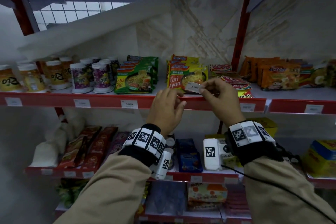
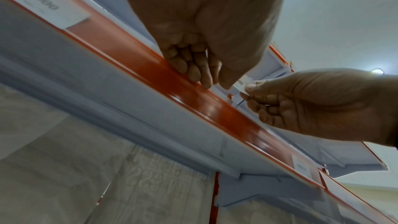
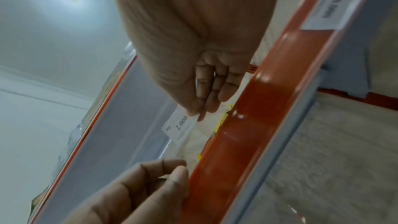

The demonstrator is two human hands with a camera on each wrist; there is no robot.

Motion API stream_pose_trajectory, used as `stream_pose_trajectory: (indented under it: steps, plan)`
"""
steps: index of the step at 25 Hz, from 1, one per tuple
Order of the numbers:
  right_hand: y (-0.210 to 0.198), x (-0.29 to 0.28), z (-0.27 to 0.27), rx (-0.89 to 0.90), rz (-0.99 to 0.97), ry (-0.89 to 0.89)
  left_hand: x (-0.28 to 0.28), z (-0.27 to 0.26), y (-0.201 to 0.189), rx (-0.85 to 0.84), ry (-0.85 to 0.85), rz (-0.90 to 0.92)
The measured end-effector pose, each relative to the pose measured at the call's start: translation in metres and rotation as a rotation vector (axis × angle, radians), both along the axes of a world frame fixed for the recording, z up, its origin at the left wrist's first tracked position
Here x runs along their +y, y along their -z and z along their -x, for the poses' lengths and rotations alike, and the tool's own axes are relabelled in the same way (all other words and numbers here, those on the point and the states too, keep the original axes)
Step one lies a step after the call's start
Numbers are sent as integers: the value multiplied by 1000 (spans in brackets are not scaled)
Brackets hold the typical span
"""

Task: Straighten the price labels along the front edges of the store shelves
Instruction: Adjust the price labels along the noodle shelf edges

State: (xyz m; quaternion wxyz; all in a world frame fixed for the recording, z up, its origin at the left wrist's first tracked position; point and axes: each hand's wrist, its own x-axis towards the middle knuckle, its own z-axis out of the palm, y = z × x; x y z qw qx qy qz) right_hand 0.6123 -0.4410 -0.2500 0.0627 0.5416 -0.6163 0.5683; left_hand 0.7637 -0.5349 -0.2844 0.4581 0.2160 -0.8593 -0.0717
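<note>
A white price label (image 1: 192,87) printed 2.000 is out of the red label rail (image 1: 101,100) and held just above it, in front of the Kari Ayam noodle packs (image 1: 179,78). My right hand (image 1: 202,88) pinches the label's right end between thumb and forefinger; the right wrist view shows this label (image 3: 180,127) under the right hand (image 3: 196,113). My left hand (image 1: 181,98) grips the rail's top edge just left of the label, fingers curled over it and thumb in front. In the left wrist view its fingertips (image 2: 200,77) lie on the rail (image 2: 150,67).
Other labels sit in the same rail: 5.000 (image 1: 129,104), another (image 1: 82,103) to its left, one (image 1: 247,107) to the right. Cups (image 1: 80,78) and noodle packs (image 1: 134,80) fill this shelf. A lower shelf (image 1: 181,175) holds boxes and packets below my wrists.
</note>
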Motion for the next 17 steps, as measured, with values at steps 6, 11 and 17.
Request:
stream_pose_trajectory:
  steps: [6,11,17]
  plan:
    - [15,-4,0,256,-122,43,3,-2,-4,-29,-17,-32]
    - [11,0,3,398,-221,58,3,3,-3,-61,-95,28]
    - [9,2,2,589,-395,169,4,0,0,-82,-68,78]
